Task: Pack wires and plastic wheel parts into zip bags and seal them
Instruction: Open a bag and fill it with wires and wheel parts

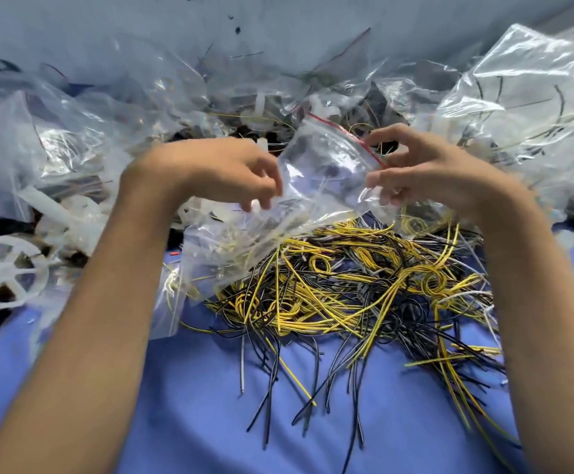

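Between my hands hangs a small clear zip bag (326,169) with a red strip along its mouth, held above the table. My left hand (231,172) pinches the bag's left edge. My right hand (415,169) pinches the right edge near the red strip. Something dark shows through the plastic, but the blur hides what it is. Below the bag lies a tangled heap of yellow, black and grey wires (364,285) on the blue table (193,405). A white spoked plastic wheel part (5,271) lies at the far left.
Crumpled clear plastic bags are piled across the back, with a big one at the right (525,94) and others at the left (49,138). More white plastic parts (70,217) sit among them. A grey wall rises behind.
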